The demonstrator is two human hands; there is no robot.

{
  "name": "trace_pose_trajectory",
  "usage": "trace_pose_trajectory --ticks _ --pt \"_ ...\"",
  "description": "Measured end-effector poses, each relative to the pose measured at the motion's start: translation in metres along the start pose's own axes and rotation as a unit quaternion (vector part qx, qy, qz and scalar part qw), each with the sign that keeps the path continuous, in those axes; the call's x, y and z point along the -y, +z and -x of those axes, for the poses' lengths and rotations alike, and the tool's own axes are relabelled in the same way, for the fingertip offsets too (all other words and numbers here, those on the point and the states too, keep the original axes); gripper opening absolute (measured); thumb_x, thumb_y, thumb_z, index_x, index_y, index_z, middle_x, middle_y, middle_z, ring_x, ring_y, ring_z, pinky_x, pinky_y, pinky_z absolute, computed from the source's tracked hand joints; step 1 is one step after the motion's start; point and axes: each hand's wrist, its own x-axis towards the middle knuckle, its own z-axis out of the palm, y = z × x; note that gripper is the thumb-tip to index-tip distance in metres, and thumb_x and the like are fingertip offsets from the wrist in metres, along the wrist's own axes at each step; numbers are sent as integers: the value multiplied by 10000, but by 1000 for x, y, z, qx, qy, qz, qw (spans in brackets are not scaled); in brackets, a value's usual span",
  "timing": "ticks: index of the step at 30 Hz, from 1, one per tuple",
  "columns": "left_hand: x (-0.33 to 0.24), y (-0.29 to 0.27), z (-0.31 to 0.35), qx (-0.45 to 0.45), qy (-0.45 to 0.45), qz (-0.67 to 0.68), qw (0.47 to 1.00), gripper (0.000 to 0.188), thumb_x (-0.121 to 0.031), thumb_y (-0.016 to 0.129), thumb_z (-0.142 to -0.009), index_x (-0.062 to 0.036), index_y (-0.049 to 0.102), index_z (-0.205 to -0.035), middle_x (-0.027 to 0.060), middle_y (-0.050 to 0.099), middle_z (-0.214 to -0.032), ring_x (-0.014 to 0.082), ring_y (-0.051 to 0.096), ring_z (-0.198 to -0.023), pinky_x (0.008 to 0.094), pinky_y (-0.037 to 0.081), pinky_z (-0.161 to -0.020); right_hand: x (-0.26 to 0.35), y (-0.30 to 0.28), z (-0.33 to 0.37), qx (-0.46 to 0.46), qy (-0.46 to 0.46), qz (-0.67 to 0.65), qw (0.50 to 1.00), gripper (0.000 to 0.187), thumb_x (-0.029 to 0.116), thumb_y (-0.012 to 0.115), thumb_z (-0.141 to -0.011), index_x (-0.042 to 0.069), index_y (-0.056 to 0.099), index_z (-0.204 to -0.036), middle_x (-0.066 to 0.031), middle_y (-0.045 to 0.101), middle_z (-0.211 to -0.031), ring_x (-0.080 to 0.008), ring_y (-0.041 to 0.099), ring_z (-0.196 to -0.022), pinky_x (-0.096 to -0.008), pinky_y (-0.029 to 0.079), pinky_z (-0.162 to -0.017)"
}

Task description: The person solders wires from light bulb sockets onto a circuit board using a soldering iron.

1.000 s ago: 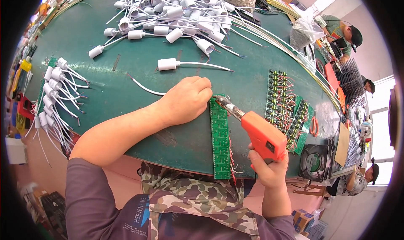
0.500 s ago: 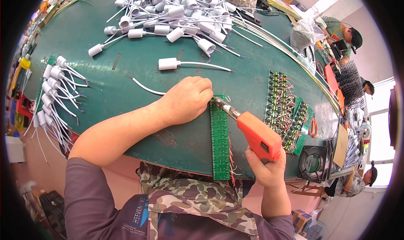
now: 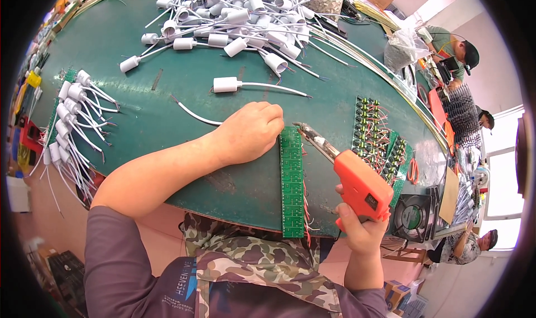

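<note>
The narrow green circuit board (image 3: 292,184) is lying lengthwise on the green worktable (image 3: 245,192), pointing away from the person, its near end reaching the table's front edge, with red and white wires (image 3: 306,209) trailing along its right side. The left hand (image 3: 254,133) is resting at the board's far left corner with fingers curled closed; the fingertips are facing away, so I cannot tell what they are pinching or how tightly. A white cable (image 3: 195,116) is running in behind that wrist, its bare-ended leads lying out to the left. The right hand (image 3: 364,231) is wrapping firmly around the handle of an orange soldering gun (image 3: 363,184), whose metal tip is pointing at the board's far right corner; whether it is touching, I cannot tell. Beyond the left hand, one white socket with its cable (image 3: 226,84) is lying alone, and farther off a heap of white sockets (image 3: 237,17) is spreading. More sockets (image 3: 67,114) are lying in a row at the left. To the right, component-filled boards (image 3: 365,128) are lying near orange-handled scissors (image 3: 412,171) and a black fan (image 3: 412,217), while co-workers (image 3: 449,44) are sitting beyond.
</note>
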Motion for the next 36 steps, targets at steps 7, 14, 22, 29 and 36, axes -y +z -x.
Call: trace_pose_trajectory --ticks 7,14,22,29,36 --pt "2 0 0 -8 3 9 1000 124 -15 660 -742 -1 584 -839 131 595 -977 327 598 -917 425 485 -850 1 -2 4 4 -4 6 1000 444 -14 709 -802 -58 583 -1226 -185 702 -1090 -212 687 -995 -308 517 -876" --pt "1 -1 1 -23 9 8 1000 106 -7 655 -743 -7 573 -809 128 593 -946 326 598 -888 428 489 -827 1 -3 8 4 -15 3 1000 443 -24 707 -799 -65 584 -1223 -186 701 -1086 -212 690 -964 -312 524 -857" --pt "8 -49 1 -77 -47 -90 992 447 -158 760 -745 -44 583 -1139 166 569 -1212 360 553 -1142 446 456 -967 2 -14 17 -13 -12 -19 1000 436 -27 707 -807 -69 580 -1222 -174 702 -1068 -178 678 -921 -287 517 -824" --pt "57 -84 28 20 -209 -55 976 332 -63 691 -843 -29 596 -1159 138 631 -1089 305 638 -992 384 518 -862 1 -17 22 -26 -5 -46 999 423 -31 699 -825 -67 571 -1226 -115 687 -1000 -160 664 -920 -286 509 -833" --pt "25 -176 1 -455 -85 218 859 385 51 682 -834 -43 556 -1185 83 619 -1011 174 619 -922 272 511 -789 2 -24 27 -31 -20 -44 998 407 -41 689 -832 -63 568 -1219 -123 686 -1025 -210 677 -991 -318 516 -867"
